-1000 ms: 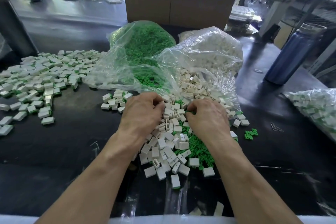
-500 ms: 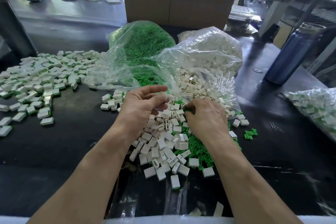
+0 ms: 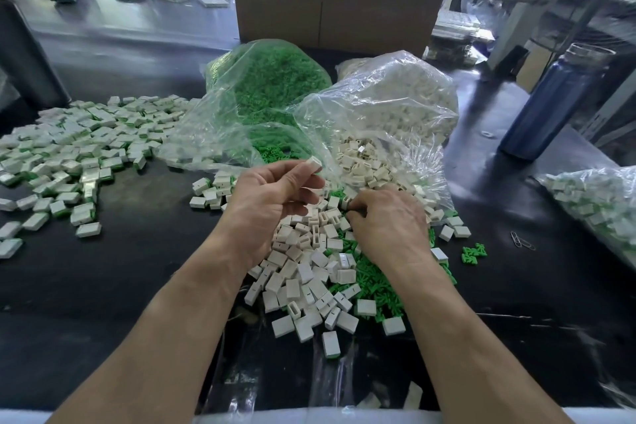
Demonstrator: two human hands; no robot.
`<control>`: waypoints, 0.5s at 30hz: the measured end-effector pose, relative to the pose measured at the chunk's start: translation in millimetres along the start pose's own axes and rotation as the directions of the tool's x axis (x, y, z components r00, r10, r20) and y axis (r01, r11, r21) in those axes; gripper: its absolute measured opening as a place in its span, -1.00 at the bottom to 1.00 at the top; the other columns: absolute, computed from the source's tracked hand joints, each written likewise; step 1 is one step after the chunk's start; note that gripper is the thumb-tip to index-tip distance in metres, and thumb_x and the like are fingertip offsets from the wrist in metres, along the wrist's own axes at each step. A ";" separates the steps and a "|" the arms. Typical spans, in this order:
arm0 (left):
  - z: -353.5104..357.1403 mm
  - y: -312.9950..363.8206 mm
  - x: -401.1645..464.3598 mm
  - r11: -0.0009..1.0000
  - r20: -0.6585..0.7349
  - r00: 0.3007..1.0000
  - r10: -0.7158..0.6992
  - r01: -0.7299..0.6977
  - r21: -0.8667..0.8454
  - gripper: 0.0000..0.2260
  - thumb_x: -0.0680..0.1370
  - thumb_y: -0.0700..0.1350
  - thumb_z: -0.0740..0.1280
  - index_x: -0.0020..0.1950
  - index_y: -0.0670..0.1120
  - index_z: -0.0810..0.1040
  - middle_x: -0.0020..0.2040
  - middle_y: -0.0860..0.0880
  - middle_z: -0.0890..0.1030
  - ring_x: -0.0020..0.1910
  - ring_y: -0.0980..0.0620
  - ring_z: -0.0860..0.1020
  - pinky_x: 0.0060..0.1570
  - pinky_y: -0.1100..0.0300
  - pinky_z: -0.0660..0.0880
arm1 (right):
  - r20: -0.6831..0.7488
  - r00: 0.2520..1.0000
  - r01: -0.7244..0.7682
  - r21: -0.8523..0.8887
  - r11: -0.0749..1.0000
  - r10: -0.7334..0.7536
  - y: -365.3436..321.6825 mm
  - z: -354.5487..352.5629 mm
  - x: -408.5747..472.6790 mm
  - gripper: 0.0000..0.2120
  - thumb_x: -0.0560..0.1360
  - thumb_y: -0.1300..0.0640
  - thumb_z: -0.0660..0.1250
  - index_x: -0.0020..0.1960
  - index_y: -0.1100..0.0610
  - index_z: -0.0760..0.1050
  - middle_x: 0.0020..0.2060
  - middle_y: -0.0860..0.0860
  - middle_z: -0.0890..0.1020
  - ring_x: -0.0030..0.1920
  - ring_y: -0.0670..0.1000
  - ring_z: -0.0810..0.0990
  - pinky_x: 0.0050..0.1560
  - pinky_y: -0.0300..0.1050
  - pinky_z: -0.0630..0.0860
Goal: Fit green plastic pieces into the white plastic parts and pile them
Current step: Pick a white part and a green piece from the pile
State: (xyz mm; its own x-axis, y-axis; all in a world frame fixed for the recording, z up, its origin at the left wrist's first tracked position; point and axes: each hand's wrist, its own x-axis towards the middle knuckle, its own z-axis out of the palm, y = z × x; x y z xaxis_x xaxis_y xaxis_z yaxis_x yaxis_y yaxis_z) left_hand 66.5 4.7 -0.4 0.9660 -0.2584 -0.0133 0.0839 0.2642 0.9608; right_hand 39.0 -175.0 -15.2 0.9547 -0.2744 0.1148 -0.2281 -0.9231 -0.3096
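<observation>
Left hand (image 3: 275, 198) pinches a small white rectangular plastic part (image 3: 314, 162), right hand (image 3: 385, 222) digs below that grip; plenty unfitted.

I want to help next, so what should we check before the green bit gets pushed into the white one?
1. White part held in the left hand: ok, pinched at the fingertips.
2. Green piece in the right hand: cannot tell, its curled fingers hide the grip.
3. White part's opening facing the right hand: cannot tell.
4. Loose green pieces within reach: ok, under the right hand.
5. Finished pile has room: ok, on the table at the left.
</observation>
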 end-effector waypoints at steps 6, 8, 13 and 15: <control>1.7 -0.4 1.1 1.000 -0.024 1.000 0.010 -0.011 -0.025 -0.75 0.41 0.03 0.49 -0.02 -0.08 0.77 -0.04 -0.11 0.73 -0.21 0.03 0.60 -0.25 0.24 0.59 | -0.004 1.000 -0.012 0.098 0.995 0.013 2.3 -0.3 -1.3 -0.93 0.62 -0.05 0.43 0.06 -0.08 0.59 -0.01 -0.08 0.49 0.07 -0.02 0.34 0.28 0.03 0.36; 1.2 -1.1 2.3 0.999 -0.046 0.999 0.012 -0.014 -0.036 -0.77 0.38 0.03 0.51 -0.06 -0.07 0.78 -0.07 -0.09 0.72 -0.25 0.05 0.58 -0.27 0.24 0.59 | -0.008 1.000 0.001 0.136 0.991 0.000 1.6 -1.8 -3.3 -0.91 0.62 -0.04 0.43 0.01 -0.08 0.55 -0.07 -0.11 0.47 0.06 -0.03 0.38 0.29 0.02 0.38; -1.1 -4.6 3.9 1.000 -0.072 0.997 0.023 -0.024 -0.009 -0.79 0.43 -0.02 0.51 -0.02 -0.09 0.79 -0.08 -0.08 0.72 -0.26 0.08 0.55 -0.23 0.21 0.58 | -0.054 0.998 0.062 0.546 0.835 -0.039 -0.6 -4.5 -9.3 -0.93 0.67 0.02 0.37 0.10 0.00 0.53 -0.08 -0.11 0.63 0.00 -0.06 0.64 0.17 -0.02 0.63; -1.6 -6.0 3.9 1.000 -0.071 0.997 0.030 -0.029 0.007 -0.78 0.44 -0.01 0.51 0.01 -0.09 0.79 -0.07 -0.08 0.73 -0.26 0.08 0.54 -0.22 0.20 0.57 | -0.067 0.997 0.072 0.721 0.689 -0.034 -1.7 -5.3 -10.1 -0.97 0.67 0.06 0.36 0.10 -0.01 0.56 -0.08 -0.07 0.69 -0.07 -0.13 0.68 0.01 -0.14 0.66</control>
State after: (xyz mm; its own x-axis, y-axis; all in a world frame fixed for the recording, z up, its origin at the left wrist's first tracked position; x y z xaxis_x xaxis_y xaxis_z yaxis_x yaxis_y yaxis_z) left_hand 70.2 3.6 -6.6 0.9830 -0.1835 -0.0046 0.0540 0.2648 0.9628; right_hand 28.7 -172.1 -10.8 0.9469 -0.2608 0.1882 0.0491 -0.4611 -0.8860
